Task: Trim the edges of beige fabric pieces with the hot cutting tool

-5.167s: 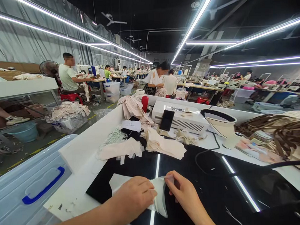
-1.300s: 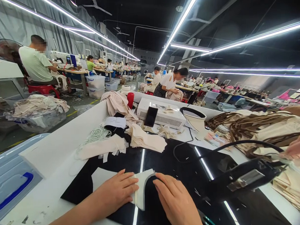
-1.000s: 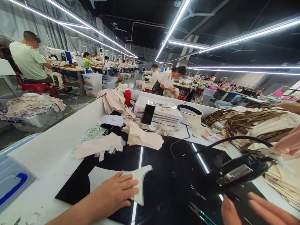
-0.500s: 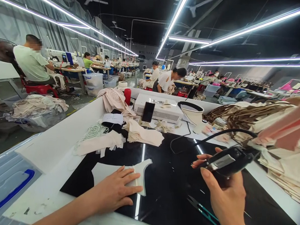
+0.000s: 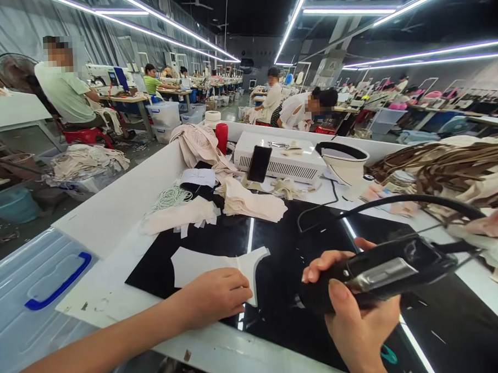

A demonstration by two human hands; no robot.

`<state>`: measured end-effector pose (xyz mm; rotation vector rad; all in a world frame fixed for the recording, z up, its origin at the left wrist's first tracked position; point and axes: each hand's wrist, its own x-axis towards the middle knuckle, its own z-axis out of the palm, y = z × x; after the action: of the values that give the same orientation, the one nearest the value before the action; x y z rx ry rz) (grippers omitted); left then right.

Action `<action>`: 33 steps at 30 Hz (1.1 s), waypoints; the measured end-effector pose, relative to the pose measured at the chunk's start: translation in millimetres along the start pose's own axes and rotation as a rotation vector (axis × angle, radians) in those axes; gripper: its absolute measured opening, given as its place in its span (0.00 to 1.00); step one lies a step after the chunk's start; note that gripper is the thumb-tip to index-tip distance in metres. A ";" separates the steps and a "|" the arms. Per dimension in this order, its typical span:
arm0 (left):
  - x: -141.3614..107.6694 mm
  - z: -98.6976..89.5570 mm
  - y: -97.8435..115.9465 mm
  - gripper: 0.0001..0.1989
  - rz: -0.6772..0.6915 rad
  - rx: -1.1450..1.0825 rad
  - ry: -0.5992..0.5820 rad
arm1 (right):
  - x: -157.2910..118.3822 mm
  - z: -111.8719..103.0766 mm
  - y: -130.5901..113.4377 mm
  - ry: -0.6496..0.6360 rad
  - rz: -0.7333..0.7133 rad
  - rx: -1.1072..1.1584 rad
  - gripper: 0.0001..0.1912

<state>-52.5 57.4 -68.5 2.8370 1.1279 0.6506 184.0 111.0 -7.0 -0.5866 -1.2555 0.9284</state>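
Note:
A white shaped cut piece (image 5: 209,263), wide at the left and flaring at its right end, lies on the black glossy mat (image 5: 276,251). My left hand (image 5: 220,292) rests on its near edge with the fingers bent together; the fingertips are partly hidden, close to the right end. My right hand (image 5: 357,308) is wrapped round a black corded hand tool (image 5: 385,274) with a metal plate on its side, held above the mat. Its tip points left and is blurred. Below my right wrist shows the teal handle of thread snips (image 5: 389,354), mostly covered.
Behind the mat are stacked cream pieces (image 5: 253,200), a phone (image 5: 259,164) against a white vented box (image 5: 280,155), and a red thread cone (image 5: 221,138). Brown strips (image 5: 429,159) pile up at right. The tool's cord (image 5: 414,199) arcs rightward. A blue-handled bin (image 5: 59,283) stands left.
My left hand has gone from flat with spread fingers to bent fingers at the piece's near edge. The tool has come closer to the camera. The view has shifted.

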 end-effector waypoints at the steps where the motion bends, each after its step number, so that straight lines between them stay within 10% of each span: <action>1: 2.5 1.9 0.8 0.02 0.033 0.022 -0.015 | -3.3 3.3 0.5 -0.015 0.006 0.031 0.28; 33: 10.0 12.7 7.3 0.08 -0.139 -0.189 0.029 | -23.3 41.8 19.6 -0.032 -0.029 0.138 0.28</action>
<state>-36.3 60.4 -75.1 2.5747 1.1852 0.7478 137.6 97.1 -25.2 -0.4455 -1.2149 0.9946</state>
